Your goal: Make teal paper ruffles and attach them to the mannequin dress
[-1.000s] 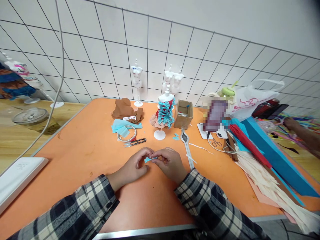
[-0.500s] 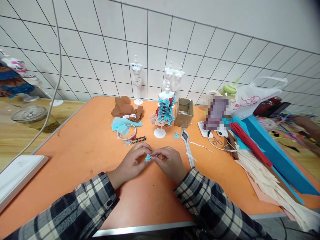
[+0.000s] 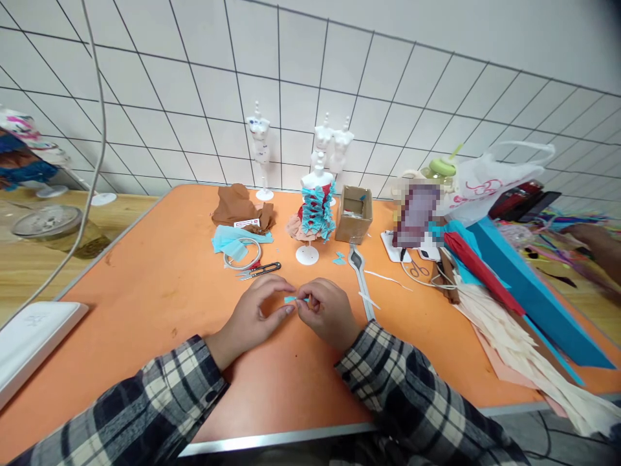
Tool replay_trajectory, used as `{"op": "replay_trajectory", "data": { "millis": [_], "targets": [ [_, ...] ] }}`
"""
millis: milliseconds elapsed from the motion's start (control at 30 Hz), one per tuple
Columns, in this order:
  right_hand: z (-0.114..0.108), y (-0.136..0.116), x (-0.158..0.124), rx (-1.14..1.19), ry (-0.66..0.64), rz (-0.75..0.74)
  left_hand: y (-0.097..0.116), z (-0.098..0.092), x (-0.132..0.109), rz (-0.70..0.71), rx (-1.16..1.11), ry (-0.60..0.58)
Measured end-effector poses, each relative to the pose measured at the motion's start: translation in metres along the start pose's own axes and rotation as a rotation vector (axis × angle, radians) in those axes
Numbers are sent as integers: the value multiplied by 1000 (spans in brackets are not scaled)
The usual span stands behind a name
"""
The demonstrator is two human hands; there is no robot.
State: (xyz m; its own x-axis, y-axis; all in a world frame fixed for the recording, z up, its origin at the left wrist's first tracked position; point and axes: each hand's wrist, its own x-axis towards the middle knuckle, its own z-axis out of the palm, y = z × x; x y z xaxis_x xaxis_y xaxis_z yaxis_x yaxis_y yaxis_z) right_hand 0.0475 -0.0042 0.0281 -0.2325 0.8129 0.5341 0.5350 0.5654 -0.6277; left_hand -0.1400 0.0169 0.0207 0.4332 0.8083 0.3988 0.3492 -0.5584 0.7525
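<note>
A small light-blue piece of paper or thin fabric [image 3: 290, 299] is pinched at its middle between the thumb and fingertips of my right hand [image 3: 330, 310]. My left hand [image 3: 255, 317] curves around its left side, thumb and forefinger apart, seemingly not gripping it. Beyond my hands stands a small white mannequin [image 3: 317, 179] on a round base, dressed in ruffled blue and red over a pinkish skirt. Several blue scraps [image 3: 339, 259] lie at its right. Black-handled thread snips [image 3: 259, 270] rest on the table just past my left hand.
Brown crumpled material [image 3: 235, 206], blue sheets [image 3: 228, 238] and a ring-shaped coil [image 3: 242, 254] lie left of the mannequin. A small cardboard box [image 3: 354, 223], a grey strap-like item [image 3: 359, 275] and scissors [image 3: 418, 267] are to the right. Coloured strips [image 3: 490, 317] cover the table's right side.
My left thumb and forefinger have parted from the blue piece, which now sits in my right fingers and shows a flatter side. The whole view has shifted slightly.
</note>
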Motion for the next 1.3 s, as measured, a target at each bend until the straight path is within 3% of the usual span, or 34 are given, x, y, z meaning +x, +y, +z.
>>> {"op": "replay_trajectory", "data": {
  "millis": [100, 267, 500, 700, 800, 967, 1200, 1300],
  "targets": [
    [0, 5, -1, -20, -13, -21, -4, -3, 1, -73, -109, 7],
    [1, 8, -1, -12, -20, 46, -5, -8, 4, -14, -60, 4],
    [4, 10, -5, 128, -110, 297, -3, -4, 4, -33, -54, 30],
    [2, 10, -3, 66, -65, 119, -9, -2, 4, -83, -15, 22],
    [4, 9, -1, 88, -39, 125, -9, 0, 4, -78, -5, -7],
    [7, 13, 0, 187, -50, 280, -6, 3, 4, -106, -31, -18],
    [14, 16, 1, 608, -71, 635, -15, 3, 6, -349, -230, 89],
    [19, 17, 1, 730, -82, 736, -17, 4, 7, -349, -251, 123]
  ]
}}
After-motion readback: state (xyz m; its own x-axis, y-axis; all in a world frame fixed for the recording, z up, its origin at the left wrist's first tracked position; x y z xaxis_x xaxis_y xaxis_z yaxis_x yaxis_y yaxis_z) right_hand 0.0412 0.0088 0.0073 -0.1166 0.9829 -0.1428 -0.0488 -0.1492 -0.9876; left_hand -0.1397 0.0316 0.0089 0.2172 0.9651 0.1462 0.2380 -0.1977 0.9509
